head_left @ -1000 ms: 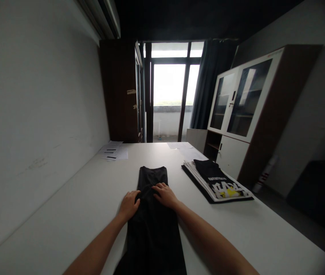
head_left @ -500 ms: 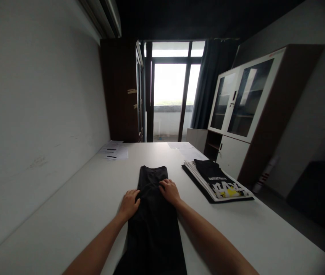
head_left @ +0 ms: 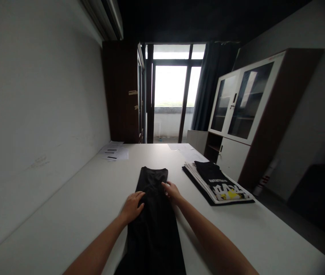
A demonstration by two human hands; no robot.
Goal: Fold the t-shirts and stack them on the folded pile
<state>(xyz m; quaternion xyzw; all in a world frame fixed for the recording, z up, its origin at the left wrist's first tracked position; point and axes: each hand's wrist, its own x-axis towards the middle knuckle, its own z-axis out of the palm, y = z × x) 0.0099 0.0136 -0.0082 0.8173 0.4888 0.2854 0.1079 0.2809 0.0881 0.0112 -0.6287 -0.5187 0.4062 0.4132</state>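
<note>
A black T-shirt (head_left: 155, 229) lies in a long narrow strip on the white table, its neckline end farthest from me and its near end cut off by the bottom of the view. My left hand (head_left: 133, 206) rests on the strip's left edge, fingers stretched over the cloth and thumb apart. On the opposite side, my right hand (head_left: 172, 191) pinches the right edge below the neckline, with thumb and forefinger together and the other fingers curled. Small wrinkles show in the cloth between the hands.
To the right, a stack of folded shirts (head_left: 218, 183) sits near the table's edge, a black printed one on top. Papers (head_left: 113, 151) lie at the far left, and more sheets (head_left: 189, 152) at the far right. A wall (head_left: 50, 133) borders the table's left side.
My right hand has gone from lying on the cloth to pinching its right edge. My left hand has shifted slightly right over the shirt. The stack stays put.
</note>
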